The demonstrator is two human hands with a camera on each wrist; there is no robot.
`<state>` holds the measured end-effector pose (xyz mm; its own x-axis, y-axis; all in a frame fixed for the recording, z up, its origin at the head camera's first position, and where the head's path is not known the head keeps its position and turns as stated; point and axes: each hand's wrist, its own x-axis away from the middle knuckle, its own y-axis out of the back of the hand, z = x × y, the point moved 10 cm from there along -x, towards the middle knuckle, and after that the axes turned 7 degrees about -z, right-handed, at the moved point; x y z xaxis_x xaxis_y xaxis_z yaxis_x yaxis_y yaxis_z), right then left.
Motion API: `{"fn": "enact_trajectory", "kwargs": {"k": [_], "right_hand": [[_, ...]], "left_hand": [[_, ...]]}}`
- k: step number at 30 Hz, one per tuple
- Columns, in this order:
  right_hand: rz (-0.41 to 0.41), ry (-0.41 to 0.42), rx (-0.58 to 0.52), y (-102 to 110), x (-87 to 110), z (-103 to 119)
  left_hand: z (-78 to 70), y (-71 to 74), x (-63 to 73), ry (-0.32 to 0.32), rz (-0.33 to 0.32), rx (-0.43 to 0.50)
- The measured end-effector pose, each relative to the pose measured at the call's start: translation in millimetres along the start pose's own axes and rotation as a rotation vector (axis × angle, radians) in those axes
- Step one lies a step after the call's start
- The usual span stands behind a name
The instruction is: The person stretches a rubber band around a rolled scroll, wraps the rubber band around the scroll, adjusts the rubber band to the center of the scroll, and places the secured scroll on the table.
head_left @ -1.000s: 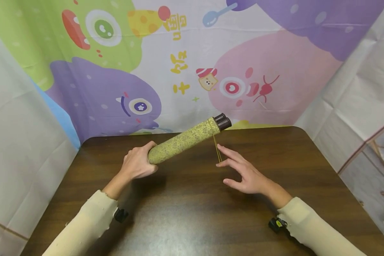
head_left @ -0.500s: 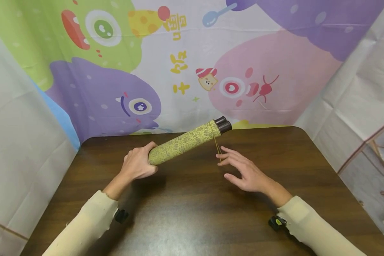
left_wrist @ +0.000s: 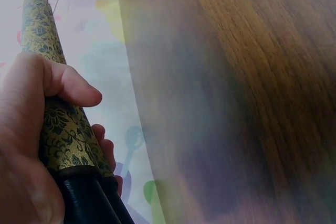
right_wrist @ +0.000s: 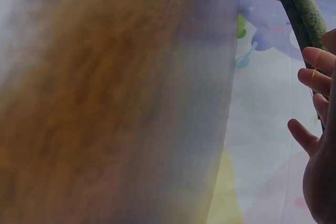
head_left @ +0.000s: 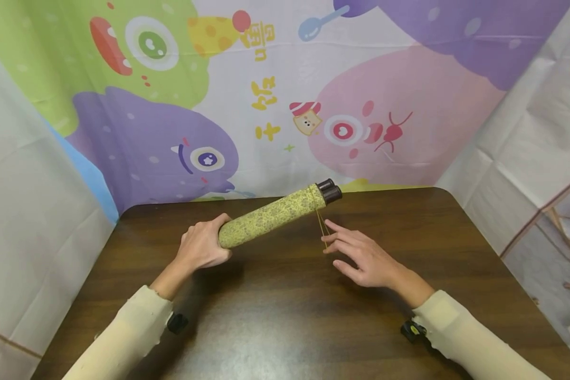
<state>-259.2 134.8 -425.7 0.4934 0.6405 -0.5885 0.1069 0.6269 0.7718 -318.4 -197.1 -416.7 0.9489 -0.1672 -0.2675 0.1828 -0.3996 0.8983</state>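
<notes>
A rolled scroll point(head_left: 273, 215) with yellow floral brocade backing and two dark roller ends slants up to the right above the table. My left hand point(head_left: 200, 244) grips its near end; in the left wrist view the thumb lies across the brocade point(left_wrist: 71, 140) and fingertips show on the far side. From the scroll's far end hangs a thin yellow cord point(head_left: 321, 227). My right hand point(head_left: 363, 258) is beside that cord, fingers spread and slightly bent, the cord running against them. The right wrist view shows these fingers point(right_wrist: 315, 81) apart, close to the scroll point(right_wrist: 302, 9).
The brown wood-grain table point(head_left: 275, 327) lies beneath both hands. Behind its far edge hangs a cartoon-printed curtain point(head_left: 275, 158), with pale sheets point(head_left: 518, 153) at the sides. A small black device point(head_left: 412, 330) sits at the right cuff.
The scroll's far end has dipped slightly, and the cord with it. My right hand has shifted a little, its fingers moving along the cord. My left hand keeps its grip.
</notes>
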Motion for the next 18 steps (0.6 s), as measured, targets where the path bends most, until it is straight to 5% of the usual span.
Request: {"fn": "enact_trajectory", "kwargs": {"k": [7, 18], "right_hand": [[-0.042, 0.102, 0.016, 4.5, -8.2, 10.8], [-0.052, 0.128, 0.011, 8.8, -11.8, 16.1]], "left_hand": [[-2.0, -0.7, -1.1, -0.015, 0.000, -0.002], [-5.8, -0.9, -1.1, -0.024, 0.005, 0.009]]}}
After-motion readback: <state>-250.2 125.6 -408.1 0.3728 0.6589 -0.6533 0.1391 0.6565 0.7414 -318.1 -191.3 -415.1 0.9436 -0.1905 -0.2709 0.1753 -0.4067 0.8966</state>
